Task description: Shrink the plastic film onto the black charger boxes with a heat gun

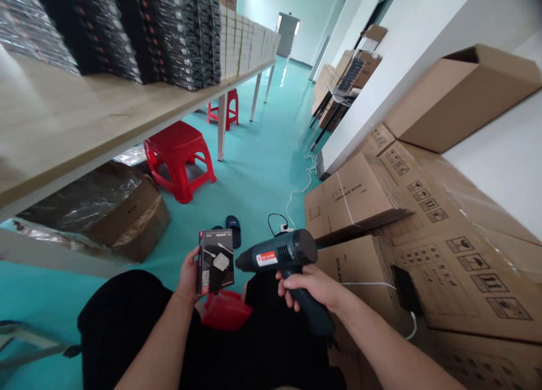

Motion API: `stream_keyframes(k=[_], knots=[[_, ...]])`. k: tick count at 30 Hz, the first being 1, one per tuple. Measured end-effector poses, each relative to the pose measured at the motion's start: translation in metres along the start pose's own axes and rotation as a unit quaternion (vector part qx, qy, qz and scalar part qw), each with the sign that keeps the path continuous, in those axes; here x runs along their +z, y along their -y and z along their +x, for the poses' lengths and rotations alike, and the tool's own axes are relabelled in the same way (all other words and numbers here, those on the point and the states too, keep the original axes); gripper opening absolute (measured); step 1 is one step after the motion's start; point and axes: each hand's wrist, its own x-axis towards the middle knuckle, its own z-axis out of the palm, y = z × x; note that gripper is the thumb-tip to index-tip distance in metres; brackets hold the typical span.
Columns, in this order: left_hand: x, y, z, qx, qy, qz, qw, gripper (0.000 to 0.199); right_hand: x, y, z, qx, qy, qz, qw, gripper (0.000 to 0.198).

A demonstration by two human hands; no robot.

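My left hand point(188, 274) holds a dark charger box point(217, 260) upright by its left edge, its front printed with a white plug and cable. My right hand point(307, 288) is wrapped round the handle of a dark green heat gun point(279, 254) with a red and white label. The gun's nozzle points left at the box's right edge, a small distance away. Below the box, between my legs, lies something red point(226, 311), partly hidden.
A long table point(63, 113) at the left bears stacks of dark packages point(169, 34) and white boxes point(245, 45). Red stools point(182, 153) and an open carton point(122, 209) stand by it. Large cartons point(444, 237) line the right. A white cord point(292, 201) crosses the floor near slippers point(233, 230).
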Motion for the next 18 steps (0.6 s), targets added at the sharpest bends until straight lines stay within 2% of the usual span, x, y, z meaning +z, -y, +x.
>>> stream_keyframes(k=[2,4,7,9,13,16,18], knots=[[0.001,-0.001,0.000,0.017,-0.017,0.002,1.000,0.035,0.003,-0.002,-0.002,0.031,0.044,-0.001,0.999,0.024],[0.001,-0.002,-0.001,0.028,-0.033,-0.002,0.999,0.036,0.006,-0.004,-0.003,0.031,0.060,0.019,0.998,0.025],[0.001,-0.004,-0.002,0.016,-0.022,-0.024,0.999,0.042,0.008,-0.008,-0.003,-0.013,-0.005,0.050,0.999,0.027],[0.000,-0.005,-0.003,0.017,-0.006,-0.041,0.999,0.042,0.009,-0.010,-0.003,-0.012,-0.023,0.051,0.998,0.026],[0.000,-0.005,-0.002,0.073,0.016,-0.068,0.995,0.041,0.014,-0.016,-0.004,0.018,0.043,0.069,0.997,0.027],[-0.001,-0.003,0.003,0.134,0.013,-0.094,0.986,0.041,0.018,-0.021,-0.001,-0.032,-0.012,0.108,0.994,0.026],[-0.004,-0.002,0.008,0.141,0.001,-0.108,0.984,0.039,0.018,-0.023,0.001,-0.048,-0.053,0.122,0.990,0.024]])
